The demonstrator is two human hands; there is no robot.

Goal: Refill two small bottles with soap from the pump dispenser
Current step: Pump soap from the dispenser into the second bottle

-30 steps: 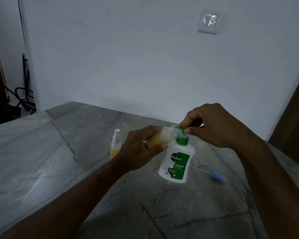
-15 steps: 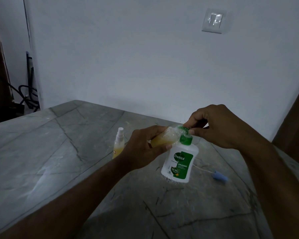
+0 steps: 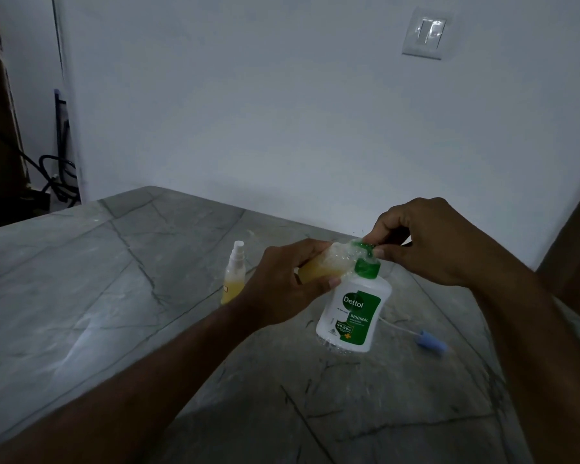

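The white pump dispenser (image 3: 354,313), with a green collar and a green label, stands upright on the grey stone table (image 3: 98,289). My left hand (image 3: 283,284) holds a small clear bottle (image 3: 325,264) tilted on its side, with yellow soap in its lower part and its mouth against the green pump nozzle. My right hand (image 3: 429,241) is closed over the pump head from the right, with fingers and thumb pinching it. A second small bottle (image 3: 233,274), with yellow soap inside and a white spray top, stands upright just left of my left hand.
A small blue cap on a thin white tube (image 3: 431,343) lies on the table to the right of the dispenser. The white wall runs close behind the table's far edge. Dark cables (image 3: 56,177) hang at the far left. A brown panel borders the right side.
Both hands keep the same hold on the small bottle and the pump head. The view has shifted slightly, so everything sits a little further right in the picture.
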